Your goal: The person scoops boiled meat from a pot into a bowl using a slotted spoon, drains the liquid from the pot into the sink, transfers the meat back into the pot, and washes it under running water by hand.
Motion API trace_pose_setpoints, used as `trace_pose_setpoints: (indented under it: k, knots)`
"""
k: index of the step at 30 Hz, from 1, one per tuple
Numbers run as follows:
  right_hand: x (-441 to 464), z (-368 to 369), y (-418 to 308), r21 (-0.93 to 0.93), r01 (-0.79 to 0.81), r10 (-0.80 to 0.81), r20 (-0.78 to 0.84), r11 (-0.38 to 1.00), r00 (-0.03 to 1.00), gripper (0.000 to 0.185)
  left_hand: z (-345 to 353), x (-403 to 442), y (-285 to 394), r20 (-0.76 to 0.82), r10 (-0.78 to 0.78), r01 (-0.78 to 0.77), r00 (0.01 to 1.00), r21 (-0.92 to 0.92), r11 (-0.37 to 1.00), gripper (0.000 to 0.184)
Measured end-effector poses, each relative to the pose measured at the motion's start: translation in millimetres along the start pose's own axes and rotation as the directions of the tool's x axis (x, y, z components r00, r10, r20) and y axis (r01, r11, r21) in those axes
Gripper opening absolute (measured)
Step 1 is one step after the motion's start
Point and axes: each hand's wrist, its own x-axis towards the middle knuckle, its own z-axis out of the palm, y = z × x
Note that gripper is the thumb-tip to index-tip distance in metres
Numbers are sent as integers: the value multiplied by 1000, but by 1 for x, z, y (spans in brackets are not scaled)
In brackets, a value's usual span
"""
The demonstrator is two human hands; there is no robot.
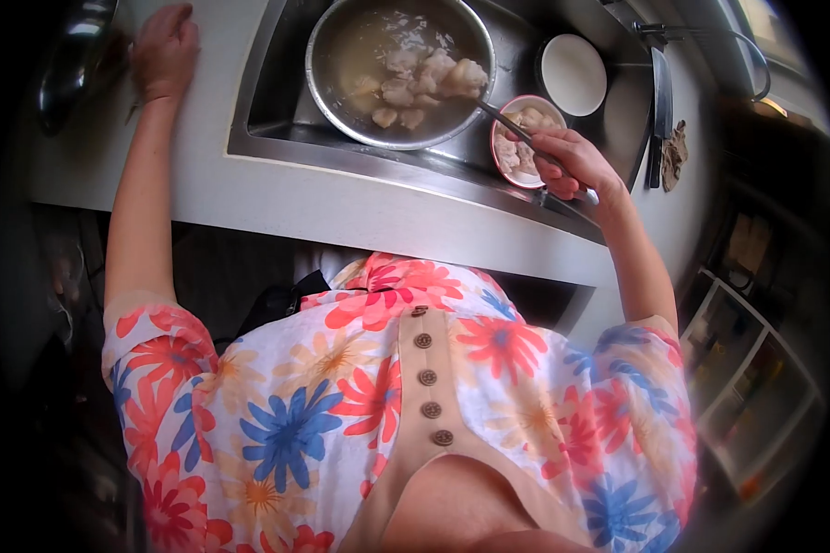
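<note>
My right hand (572,166) is closed around the dark handle of a long utensil (507,122), perhaps a ladle or skimmer. Its head is hidden among pale pieces of meat (424,78) in cloudy water. A large metal basin (321,109) holds that water and stands in the sink. Just beyond my right hand, a red-rimmed bowl (495,157) contains more pale meat pieces. My left hand (164,53) rests on the counter left of the sink, its fingers curled, with nothing visible in them.
Behind the red-rimmed bowl sits a white round bowl (574,74) in the steel sink (281,134). A shiny metal bowl (72,64) stands at the far left on the counter (203,184). Along the right side lies a knife (660,97), with a brown crumpled item (675,155) beside it.
</note>
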Motion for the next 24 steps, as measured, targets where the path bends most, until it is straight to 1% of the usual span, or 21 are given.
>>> trace_pose_setpoints:
  k: [2,5,8,9,10,12,13,16,19,22,24]
  knots:
    - [-29,-15,7,24,7,-6,-48,1000,999,31,1,-1,-4,14,-11,11,1000,-1,1000,22]
    - [-64,-43,29,-66,20,-31,-172,998,985,31,6,1,-8,-22,29,-30,999,-39,999,22]
    - [-81,-53,48,-177,-55,-11,-356,983,934,31,7,2,-9,-2,35,-35,999,-28,999,22]
    - [-78,-54,56,-267,-60,-58,-414,962,908,31,8,2,-9,12,29,-29,1000,-29,999,22]
    - [-72,-54,62,-360,-79,-94,-439,930,893,30,7,2,-10,27,23,-23,999,-27,999,23]
    - [-57,-56,75,-530,-122,-175,-476,839,862,30,6,3,-7,58,15,-15,998,1,1000,23]
    - [-46,-62,91,-738,-121,-375,-469,664,799,30,5,2,-6,73,11,-13,997,27,1000,23]
    - [-35,-72,114,-891,-165,-606,-413,422,680,30,4,1,-5,97,-4,-2,995,63,998,24]
    - [-35,-76,116,-880,-219,-631,-458,422,626,30,5,0,-7,98,-22,15,995,76,997,24]
    - [-37,-72,111,-879,-151,-674,-447,452,588,30,6,-1,-9,90,-25,18,996,75,997,24]
    - [-38,-72,107,-874,-204,-638,-465,440,614,30,6,-1,-9,86,-17,12,996,63,998,24]
